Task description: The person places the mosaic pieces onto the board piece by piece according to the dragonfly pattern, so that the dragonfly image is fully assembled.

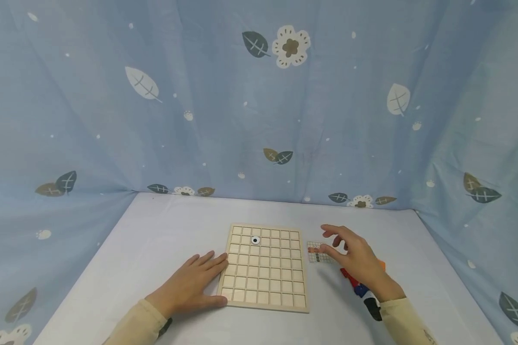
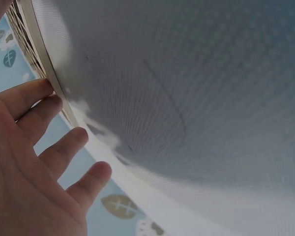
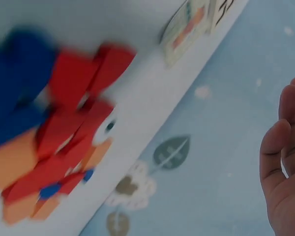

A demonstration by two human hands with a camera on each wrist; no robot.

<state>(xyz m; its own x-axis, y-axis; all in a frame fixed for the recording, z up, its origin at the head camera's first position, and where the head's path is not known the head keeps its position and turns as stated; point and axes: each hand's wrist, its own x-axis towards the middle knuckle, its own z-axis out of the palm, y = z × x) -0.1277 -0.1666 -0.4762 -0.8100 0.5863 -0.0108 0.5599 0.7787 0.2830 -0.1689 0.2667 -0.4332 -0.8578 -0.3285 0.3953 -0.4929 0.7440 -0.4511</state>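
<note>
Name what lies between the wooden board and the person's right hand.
In the head view, a small picture card lies between the wooden board and the right hand, which partly covers it.

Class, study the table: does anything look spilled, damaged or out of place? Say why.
Nothing stands out. The grid board lies flat, its lone eye piece in the grid. The coloured pieces near the right hand lie jumbled, but that seems ordinary for loose pieces.

Here I am, facing a light-blue fabric curtain [image 1: 216,115] printed with leaves [image 1: 255,44] and white flowers [image 1: 280,46] behind a flat white tabletop [image 1: 168,225].
</note>
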